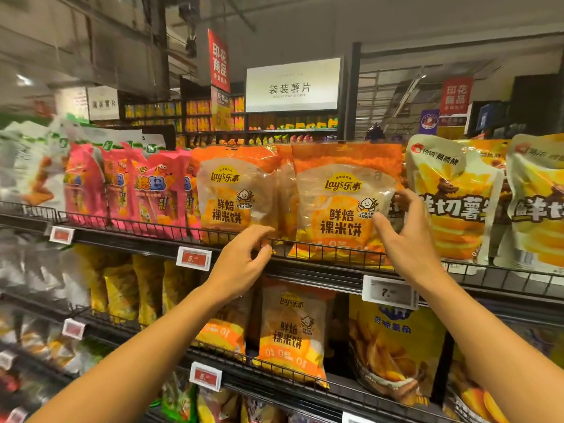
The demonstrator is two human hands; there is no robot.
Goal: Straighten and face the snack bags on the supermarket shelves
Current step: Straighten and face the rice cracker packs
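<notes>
Two bare hands reach up to the top shelf (320, 271), which has a low black wire rail along its front. The right hand (407, 236) holds the right edge of a shiny orange rice cracker bag (343, 203). Its thumb is on the front and its fingers curl round the side, so its grip is closed on the crinkly plastic. The bag stands up straight behind the rail, with its front facing out. The left hand (244, 261) is at the rail between this bag and a second orange bag (232, 190) just to the left. Its fingers are loosely bent, and I cannot tell if its grip has hold of anything. Pink bags (137, 190) stand further left. Puffy cream and yellow chip bags (451, 199) stand on the right. Flat white price tags (389, 293) hang on the shelf edge.
</notes>
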